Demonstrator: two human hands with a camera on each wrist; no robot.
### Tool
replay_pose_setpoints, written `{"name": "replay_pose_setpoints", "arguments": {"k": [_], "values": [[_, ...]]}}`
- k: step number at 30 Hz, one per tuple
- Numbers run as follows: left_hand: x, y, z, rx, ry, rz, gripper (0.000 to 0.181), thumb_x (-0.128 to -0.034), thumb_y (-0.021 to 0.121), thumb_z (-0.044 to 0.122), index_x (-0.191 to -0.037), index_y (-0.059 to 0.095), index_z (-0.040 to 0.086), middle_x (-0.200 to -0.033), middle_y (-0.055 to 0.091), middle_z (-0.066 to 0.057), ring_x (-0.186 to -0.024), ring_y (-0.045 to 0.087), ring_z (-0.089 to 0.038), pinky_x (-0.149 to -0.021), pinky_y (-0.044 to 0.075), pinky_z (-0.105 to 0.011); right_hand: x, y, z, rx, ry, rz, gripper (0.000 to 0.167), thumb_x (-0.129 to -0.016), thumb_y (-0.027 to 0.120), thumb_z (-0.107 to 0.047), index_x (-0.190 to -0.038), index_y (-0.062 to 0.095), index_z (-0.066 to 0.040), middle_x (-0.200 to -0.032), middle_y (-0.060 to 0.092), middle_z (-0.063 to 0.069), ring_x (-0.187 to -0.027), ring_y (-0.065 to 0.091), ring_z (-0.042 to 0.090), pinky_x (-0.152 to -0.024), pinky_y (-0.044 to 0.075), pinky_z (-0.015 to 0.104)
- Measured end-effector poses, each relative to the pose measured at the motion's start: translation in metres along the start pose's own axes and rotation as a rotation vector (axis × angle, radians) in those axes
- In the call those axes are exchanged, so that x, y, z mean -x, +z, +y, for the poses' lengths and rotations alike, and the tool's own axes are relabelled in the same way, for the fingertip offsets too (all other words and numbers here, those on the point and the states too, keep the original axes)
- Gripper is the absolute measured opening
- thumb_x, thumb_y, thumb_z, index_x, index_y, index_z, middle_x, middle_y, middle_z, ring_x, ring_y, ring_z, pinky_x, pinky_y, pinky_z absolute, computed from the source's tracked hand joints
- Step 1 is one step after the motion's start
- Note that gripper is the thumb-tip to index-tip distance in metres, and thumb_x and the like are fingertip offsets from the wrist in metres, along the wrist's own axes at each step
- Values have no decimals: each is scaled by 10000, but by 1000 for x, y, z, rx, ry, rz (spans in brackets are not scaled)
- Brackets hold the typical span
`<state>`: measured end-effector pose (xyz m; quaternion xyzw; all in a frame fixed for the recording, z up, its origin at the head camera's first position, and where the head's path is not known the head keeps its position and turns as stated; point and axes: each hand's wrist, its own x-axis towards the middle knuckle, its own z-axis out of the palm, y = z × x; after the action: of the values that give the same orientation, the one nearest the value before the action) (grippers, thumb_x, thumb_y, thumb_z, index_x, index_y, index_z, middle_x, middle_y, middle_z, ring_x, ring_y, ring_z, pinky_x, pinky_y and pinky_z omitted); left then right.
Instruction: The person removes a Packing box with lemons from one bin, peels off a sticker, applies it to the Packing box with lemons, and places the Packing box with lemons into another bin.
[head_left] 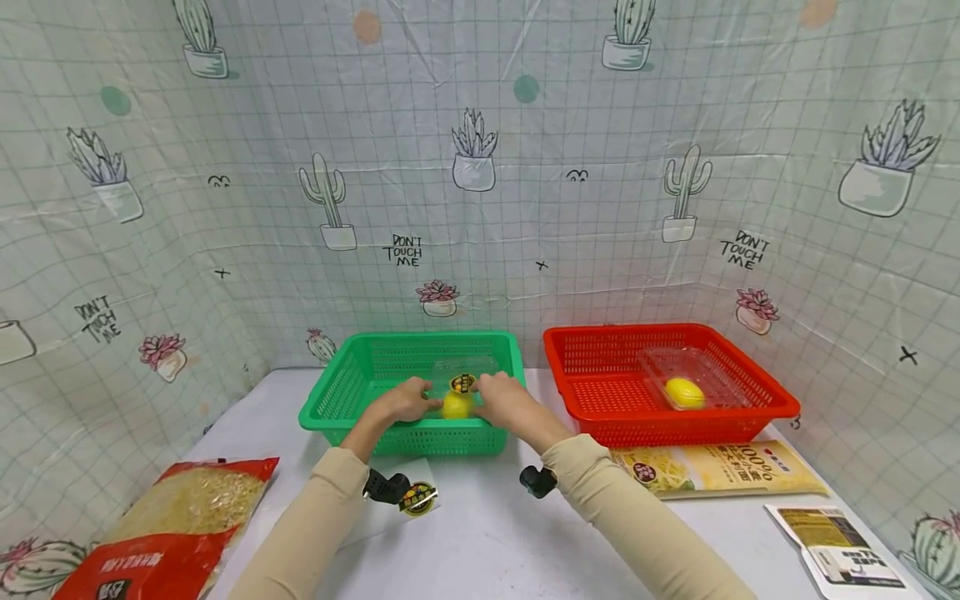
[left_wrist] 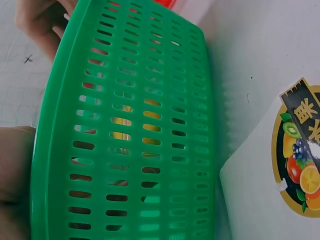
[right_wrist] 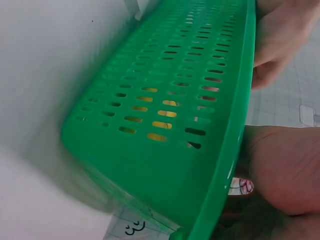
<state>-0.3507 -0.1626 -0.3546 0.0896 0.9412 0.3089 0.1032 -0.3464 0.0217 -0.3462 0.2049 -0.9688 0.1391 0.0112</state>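
Note:
In the head view, a clear plastic box [head_left: 465, 365] with a black-and-gold label sits inside the green basket [head_left: 408, 423]. A yellow lemon [head_left: 456, 406] shows at the box's near end. My left hand [head_left: 405, 401] reaches over the basket's front rim and grips the box's left side. From the right, my right hand [head_left: 512, 402] grips the opposite side, its fingers close to the lemon. The green basket wall [left_wrist: 135, 150] hides most of the box in the left wrist view. Through the slots in the right wrist view, yellow patches [right_wrist: 165, 114] show.
A red basket [head_left: 600, 392] at the right holds another clear box [head_left: 697, 371] with a yellow lemon [head_left: 684, 393]. Noodle packs [head_left: 727, 468] and a small pouch [head_left: 840, 550] lie at right. A red-and-clear bag [head_left: 172, 525] lies left. A labelled white sheet [head_left: 390, 508] lies in front.

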Motion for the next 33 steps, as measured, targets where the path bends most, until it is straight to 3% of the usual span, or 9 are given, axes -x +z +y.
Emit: {"name": "replay_pose_setpoints", "arguments": {"k": [10,16,20,24,28,33], "values": [[3,-1,1,38,44,-19,540,-1017,528,177,-1450,369,-103,-1474,416,-308,-1368,408,-454,-1092,408,-532,11,-18,6,-19,-72,-4,382,-870,744,-191,-1221,682,-53,-1238,679,139,-1152,629,321,-958,528,450],[4,0,3,-17,95,71,482,-991,574,156,-1376,472,-115,-1420,496,-284,-1334,457,-445,-1076,428,-522,19,-35,13,-46,-69,-5,402,-878,733,-280,-1227,678,-89,-1163,695,128,-1074,619,291,-894,528,437],[7,2,10,-48,111,125,448,-983,590,156,-1348,521,-94,-1389,541,-258,-1316,488,-424,-1068,437,-515,26,-43,22,-66,-65,0,410,-887,720,-325,-1229,676,-104,-1187,693,110,-1124,596,300,-933,509,456],[8,6,16,-74,140,171,432,-980,602,186,-1319,561,-78,-1360,578,-234,-1314,502,-403,-1074,433,-512,33,-47,37,-94,-47,-9,413,-890,713,-336,-1233,675,-111,-1177,693,121,-1124,594,294,-891,538,433],[7,10,23,-114,215,228,390,-969,618,179,-1267,610,-73,-1298,626,-228,-1253,558,-397,-1027,474,-509,42,-51,55,-112,-17,-11,430,-887,717,-332,-1245,668,-99,-1188,690,158,-1122,596,319,-838,560,419],[3,18,34,-96,348,326,258,-950,641,138,-1141,704,-23,-1133,717,-174,-1046,674,-331,-852,553,-452,56,-55,84,-116,12,16,432,-889,715,-338,-1236,668,-85,-1171,696,154,-1073,632,307,-815,581,400]]}}
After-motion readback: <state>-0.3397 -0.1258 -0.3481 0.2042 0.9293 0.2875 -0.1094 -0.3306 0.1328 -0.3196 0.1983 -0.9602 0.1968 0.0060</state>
